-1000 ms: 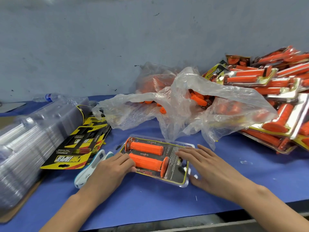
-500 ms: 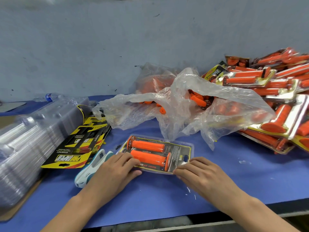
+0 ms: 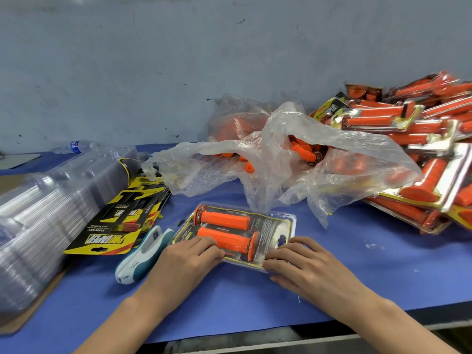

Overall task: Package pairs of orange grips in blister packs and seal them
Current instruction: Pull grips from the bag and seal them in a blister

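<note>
Leftmost, a teal stapler (image 3: pixel 143 254) lies on the blue desk (image 3: pixel 229 297). Beside it the left hand (image 3: pixel 186 261), its grip flat, presses the blister pack (image 3: pixel 270 226) (two orange grips (image 3: pixel 224 219) inside) at mid-desk. The right hand (image 3: pixel 306 267) presses the near right edge, its grip holding nothing.

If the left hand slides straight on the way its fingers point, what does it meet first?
Probably the lower orange grip in the blister pack; fingertips of the left hand lie just beside it.

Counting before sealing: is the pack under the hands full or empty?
Full: two orange grips lie side by side inside the blister pack, under its clear cover.
</note>
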Demonstrator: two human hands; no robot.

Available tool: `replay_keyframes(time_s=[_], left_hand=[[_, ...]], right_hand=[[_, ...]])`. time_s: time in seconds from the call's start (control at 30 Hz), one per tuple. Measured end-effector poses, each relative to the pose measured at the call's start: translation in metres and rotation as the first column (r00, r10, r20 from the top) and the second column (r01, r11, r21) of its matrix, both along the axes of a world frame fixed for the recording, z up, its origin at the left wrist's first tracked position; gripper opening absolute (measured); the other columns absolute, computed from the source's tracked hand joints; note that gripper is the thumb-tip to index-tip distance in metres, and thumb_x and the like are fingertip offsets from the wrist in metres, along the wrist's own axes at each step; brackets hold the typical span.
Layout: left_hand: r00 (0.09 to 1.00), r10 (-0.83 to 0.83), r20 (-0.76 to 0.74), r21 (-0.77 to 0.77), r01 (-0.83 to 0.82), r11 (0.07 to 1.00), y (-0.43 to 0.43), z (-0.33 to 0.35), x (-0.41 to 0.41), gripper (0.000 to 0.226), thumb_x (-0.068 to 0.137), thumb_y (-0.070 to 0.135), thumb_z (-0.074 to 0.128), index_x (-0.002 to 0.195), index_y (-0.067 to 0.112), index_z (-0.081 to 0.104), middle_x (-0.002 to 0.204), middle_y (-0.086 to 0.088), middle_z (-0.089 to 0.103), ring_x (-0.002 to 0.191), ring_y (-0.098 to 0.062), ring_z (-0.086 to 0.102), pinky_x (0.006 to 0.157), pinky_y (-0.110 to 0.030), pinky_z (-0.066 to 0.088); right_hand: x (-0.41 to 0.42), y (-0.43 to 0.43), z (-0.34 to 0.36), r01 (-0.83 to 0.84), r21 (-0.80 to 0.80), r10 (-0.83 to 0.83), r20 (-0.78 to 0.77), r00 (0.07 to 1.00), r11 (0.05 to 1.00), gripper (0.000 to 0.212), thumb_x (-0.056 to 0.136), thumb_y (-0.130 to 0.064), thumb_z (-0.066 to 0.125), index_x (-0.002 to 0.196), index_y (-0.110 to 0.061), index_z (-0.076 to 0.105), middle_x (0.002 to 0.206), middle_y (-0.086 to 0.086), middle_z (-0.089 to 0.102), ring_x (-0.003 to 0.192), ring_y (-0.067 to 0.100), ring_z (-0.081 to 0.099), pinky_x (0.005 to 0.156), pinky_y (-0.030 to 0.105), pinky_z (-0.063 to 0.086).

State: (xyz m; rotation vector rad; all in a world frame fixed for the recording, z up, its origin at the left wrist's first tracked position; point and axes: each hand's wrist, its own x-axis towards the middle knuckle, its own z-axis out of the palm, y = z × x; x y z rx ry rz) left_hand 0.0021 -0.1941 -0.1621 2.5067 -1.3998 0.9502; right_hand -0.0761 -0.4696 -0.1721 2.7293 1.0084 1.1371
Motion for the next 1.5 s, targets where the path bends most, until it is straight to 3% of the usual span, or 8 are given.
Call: replay_keyframes(time_s=[0.3, 0.47, 0.7, 0.83, 0.93, 1.07, 1.2, 1.5], left_hand=[[0.965, 0.235, -0.119, -0.056, -0.243, 0.968, 0.031, 0.009, 0.008, 0.05, 0.097, 0.057, 0.034, 0.099, 0.021, 0.067, 0.101, 0.005, 0.064, 0.094, -0.019, 0.061, 0.083, -0.032, 0.041], [0.769, 0.598, -0.227, -0.021, -0.617, 0.786, 0.054, 0.007, 0.011, 0.033, 0.092, 0.045, 0.059, 0.099, 0.013, 0.063, 0.099, -0.009, 0.056, 0.082, -0.032, 0.056, 0.069, -0.044, 0.05], [0.598, 0.654, -0.463, 0.17, -0.664, 0.728, 0.065, 0.004, 0.01, 0.051, 0.091, 0.033, 0.058, 0.135, 0.025, 0.037, 0.113, -0.005, 0.054, 0.104, -0.027, 0.057, 0.081, -0.035, 0.044], [0.602, 0.39, -0.697, -0.195, -0.682, 0.705, 0.062, 0.026, 0.007, 0.048, 0.088, 0.021, 0.066, 0.129, 0.022, 0.04, 0.119, -0.004, 0.055, 0.103, -0.03, 0.06, 0.08, -0.04, 0.048], [0.528, 0.002, -0.849, -0.43, -0.694, 0.578, 0.064, 0.051, 0.004, 0.034, 0.095, 0.02, 0.056, 0.121, 0.037, 0.042, 0.1, 0.003, 0.064, 0.07, -0.022, 0.068, 0.052, -0.036, 0.054], [0.07, -0.227, -0.971, -0.194, -0.785, 0.589, 0.043, 0.061, 0.0, 0.034, 0.104, 0.012, 0.039, 0.081, -0.002, 0.058, 0.043, -0.014, 0.056, 0.031, -0.021, 0.052, 0.032, -0.025, 0.04], [-0.311, -0.063, -0.948, 0.1, -0.482, 0.871, 0.014, 0.055, -0.04, 0.066, 0.087, 0.069, 0.046, 0.099, 0.01, 0.073, 0.067, -0.021, 0.064, 0.047, -0.026, 0.057, 0.042, -0.026, 0.047], [-0.204, -0.209, -0.956, -0.093, -0.467, 0.879, -0.03, 0.037, -0.05, 0.071, 0.085, 0.074, 0.041, 0.09, 0.013, 0.075, 0.078, -0.015, 0.071, 0.057, -0.028, 0.06, 0.051, -0.025, 0.05]], right_hand=[[-0.002, 0.003, 0.004, -0.025, 0.019, 0.025, -0.011, 1.0, 1.0, 0.025, 0.101, -0.033, 0.05, 0.103, -0.027, 0.074, 0.106, -0.011, 0.07, 0.09, 0.011, 0.066, 0.09, 0.03, 0.052], [-0.004, 0.004, 0.003, -0.011, 0.011, 0.011, -0.007, 1.0, 1.0, 0.025, 0.102, -0.033, 0.049, 0.104, -0.028, 0.073, 0.106, -0.011, 0.069, 0.09, 0.012, 0.066, 0.09, 0.03, 0.051], [-0.003, 0.004, 0.003, 0.008, 0.006, -0.008, -0.011, 1.0, 1.0, 0.025, 0.102, -0.032, 0.047, 0.105, -0.027, 0.072, 0.104, -0.009, 0.067, 0.087, 0.013, 0.064, 0.088, 0.03, 0.051], [0.0, 0.003, 0.001, 0.027, 0.013, -0.028, 0.003, 1.0, 1.0, 0.026, 0.103, -0.029, 0.043, 0.106, -0.026, 0.069, 0.091, -0.007, 0.061, 0.077, 0.015, 0.059, 0.087, 0.029, 0.05], [0.004, 0.005, -0.001, 0.041, -0.007, -0.041, -0.001, 0.999, 0.999, 0.023, 0.102, -0.027, 0.045, 0.107, -0.026, 0.067, 0.088, -0.007, 0.059, 0.076, 0.015, 0.058, 0.086, 0.029, 0.049], [0.006, 0.009, 0.0, 0.043, -0.002, -0.043, 0.025, 0.999, 0.999, 0.027, 0.103, -0.029, 0.041, 0.105, -0.027, 0.068, 0.087, -0.006, 0.059, 0.075, 0.015, 0.058, 0.081, 0.029, 0.05], [0.004, 0.011, 0.002, 0.046, -0.01, -0.045, 0.049, 0.998, 0.999, 0.032, 0.105, -0.029, 0.037, 0.103, -0.027, 0.069, 0.086, -0.006, 0.059, 0.073, 0.016, 0.059, 0.077, 0.03, 0.052], [0.003, 0.015, 0.004, 0.059, -0.051, -0.055, 0.092, 0.994, 0.997, 0.027, 0.103, -0.03, 0.044, 0.102, -0.029, 0.07, 0.083, -0.008, 0.058, 0.072, 0.013, 0.059, 0.076, 0.029, 0.049]])
